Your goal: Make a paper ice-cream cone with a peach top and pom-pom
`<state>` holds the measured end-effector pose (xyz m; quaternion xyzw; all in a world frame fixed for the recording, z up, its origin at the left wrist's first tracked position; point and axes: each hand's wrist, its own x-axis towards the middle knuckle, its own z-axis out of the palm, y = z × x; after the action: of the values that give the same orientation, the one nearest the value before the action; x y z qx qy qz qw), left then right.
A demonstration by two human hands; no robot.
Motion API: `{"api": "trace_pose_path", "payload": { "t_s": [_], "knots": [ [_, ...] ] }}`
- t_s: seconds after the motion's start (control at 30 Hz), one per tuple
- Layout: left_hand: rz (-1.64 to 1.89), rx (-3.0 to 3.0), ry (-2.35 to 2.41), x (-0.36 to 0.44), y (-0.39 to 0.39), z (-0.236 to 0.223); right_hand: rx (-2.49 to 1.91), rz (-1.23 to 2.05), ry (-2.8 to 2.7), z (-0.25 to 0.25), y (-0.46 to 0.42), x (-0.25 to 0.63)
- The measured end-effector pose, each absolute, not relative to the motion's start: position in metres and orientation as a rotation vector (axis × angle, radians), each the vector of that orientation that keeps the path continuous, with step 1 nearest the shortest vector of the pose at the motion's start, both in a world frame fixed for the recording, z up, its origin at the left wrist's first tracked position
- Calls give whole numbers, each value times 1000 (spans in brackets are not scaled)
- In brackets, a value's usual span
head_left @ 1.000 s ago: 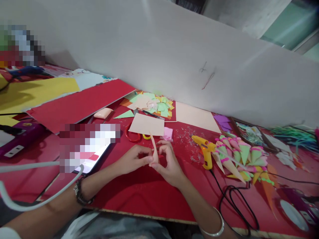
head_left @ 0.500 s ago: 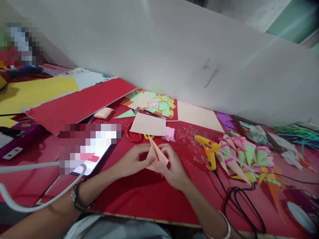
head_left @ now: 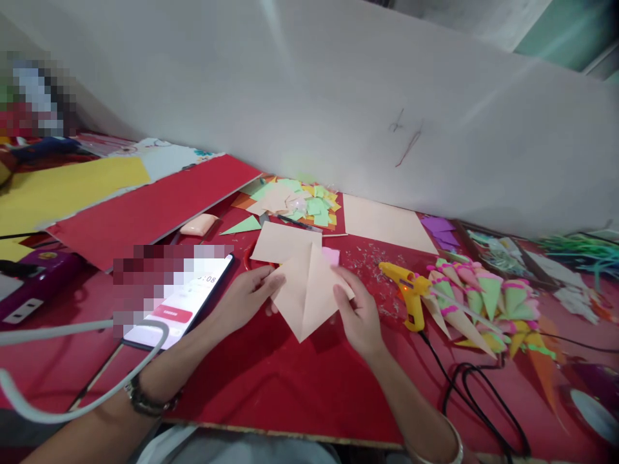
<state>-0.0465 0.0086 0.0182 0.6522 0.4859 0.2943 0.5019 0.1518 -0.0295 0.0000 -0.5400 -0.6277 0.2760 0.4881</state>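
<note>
Paper square, creased from twelve to six o'clock, sits mid-view over the table; left hand pinches its nine o'clock corner, right hand its three; light, even grips should prevent wrinkles.

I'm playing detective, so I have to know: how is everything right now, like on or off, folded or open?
Held paper: opened out, creased down the middle
Left hand: pinching its left side
Right hand: pinching its right side
Phone: screen on
Glue gun: small light glowing, not held
Cones: rolled up, piled together
Scraps: loose, heaped
</note>
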Motion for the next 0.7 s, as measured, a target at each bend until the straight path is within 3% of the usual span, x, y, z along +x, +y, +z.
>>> {"api": "trace_pose_path", "payload": {
  "t_s": [0.17, 0.43, 0.7],
  "knots": [
    [817, 1372, 1250, -51, 13, 16, -1248, 660, -1911, 4, -30, 158],
    [987, 1076, 1277, -50, 15, 12, -1235, 623, -2061, 3, -29, 162],
    [1048, 1101, 1057, -48, 15, 6, -1257, 704, -1547, 5, -30, 154]
  ]
}}
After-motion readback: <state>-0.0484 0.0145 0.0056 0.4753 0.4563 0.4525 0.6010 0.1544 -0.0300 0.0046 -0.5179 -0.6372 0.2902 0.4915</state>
